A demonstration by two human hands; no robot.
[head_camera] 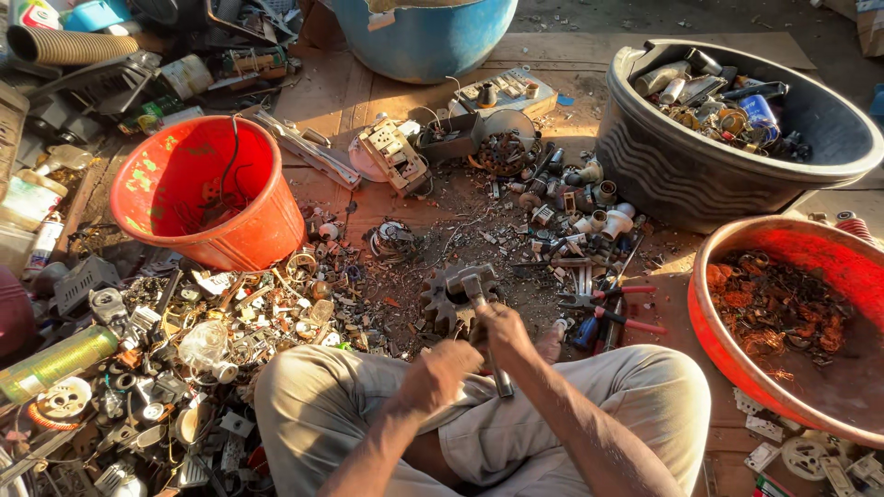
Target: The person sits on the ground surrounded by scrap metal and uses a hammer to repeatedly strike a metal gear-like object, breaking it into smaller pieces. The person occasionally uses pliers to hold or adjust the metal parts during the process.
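I sit cross-legged on the ground amid scrap. My right hand (502, 333) grips the handle of a metal hammer (475, 287), whose head hangs just over a large toothed gear wheel (444, 304) lying flat in front of my knees. My left hand (445, 365) is closed low beside the hammer handle, above my lap; what it holds, if anything, is hidden.
An orange bucket (262, 235) with wires stands at left. A black tub (681, 175) of scrap and a red basin (727, 354) of copper coils are at right, a blue barrel (424, 41) behind. Pliers (615, 317) and small metal parts litter the ground.
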